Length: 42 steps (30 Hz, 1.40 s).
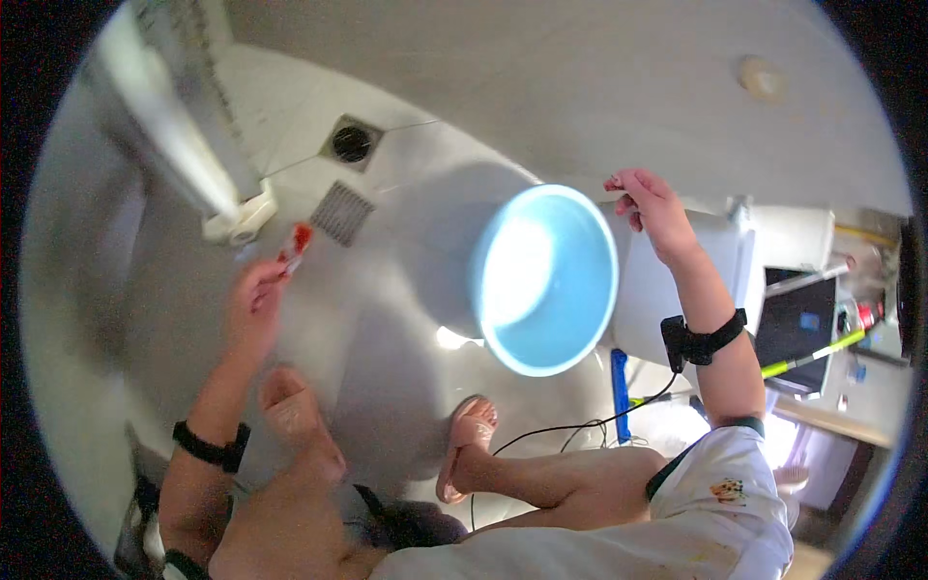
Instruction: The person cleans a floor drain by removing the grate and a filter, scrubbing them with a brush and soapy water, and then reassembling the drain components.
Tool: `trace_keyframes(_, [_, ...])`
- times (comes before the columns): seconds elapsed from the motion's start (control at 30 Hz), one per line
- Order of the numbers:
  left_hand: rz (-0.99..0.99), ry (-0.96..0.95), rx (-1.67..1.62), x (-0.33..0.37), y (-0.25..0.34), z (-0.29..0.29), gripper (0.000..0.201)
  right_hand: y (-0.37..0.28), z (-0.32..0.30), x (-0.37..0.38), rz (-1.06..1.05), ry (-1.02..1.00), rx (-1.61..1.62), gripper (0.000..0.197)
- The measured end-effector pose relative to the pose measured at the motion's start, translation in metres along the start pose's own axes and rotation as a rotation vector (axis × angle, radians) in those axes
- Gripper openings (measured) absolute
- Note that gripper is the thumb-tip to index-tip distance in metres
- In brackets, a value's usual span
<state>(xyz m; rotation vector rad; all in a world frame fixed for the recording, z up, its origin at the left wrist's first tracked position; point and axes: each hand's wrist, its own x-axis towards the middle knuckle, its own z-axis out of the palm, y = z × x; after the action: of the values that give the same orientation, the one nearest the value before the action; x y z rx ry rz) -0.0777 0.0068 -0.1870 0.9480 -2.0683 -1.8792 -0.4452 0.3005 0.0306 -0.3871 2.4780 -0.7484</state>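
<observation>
The left hand [253, 302] pinches a small red piece [297, 242] near a floor drain grate [341, 213]. The right hand [657, 208] is raised beside a light blue basin [547, 280], fingertips pinched on something small.

A round light-blue plastic basin [547, 278] is glowing beside pink rubber slippers [467, 449], a small red-tipped packet [297, 242] and pale grey floor tiles [406, 184].

A dark rectangular screen [795, 324] stands far right.
</observation>
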Motion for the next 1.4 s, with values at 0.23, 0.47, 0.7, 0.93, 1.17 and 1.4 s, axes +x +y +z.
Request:
trace_keyframes(0.23, [0.138,-0.072,0.045,0.002,0.002,0.015,0.017,0.049,-0.173,-0.051,0.282,0.557,0.108,0.028])
trace_keyframes(0.47, [0.182,-0.084,0.142,-0.001,-0.013,0.018,0.020,0.134,-0.310,0.025,0.277,0.792,0.315,0.021])
trace_keyframes(0.7, [0.120,-0.122,0.209,0.000,0.000,0.019,0.019,0.213,-0.348,0.110,0.174,0.618,0.492,0.014])
trace_keyframes(0.93, [0.118,-0.110,0.262,-0.004,0.016,0.017,0.018,0.157,-0.315,0.094,0.264,0.472,0.661,0.022])
trace_keyframes(1.17, [0.067,-0.177,0.272,0.007,0.027,0.032,0.020,0.177,-0.333,0.085,0.197,0.528,0.641,0.031])
trace_keyframes(1.4, [0.076,-0.167,0.307,0.002,0.022,0.012,0.022,0.128,-0.268,0.033,0.061,0.709,1.042,0.034])
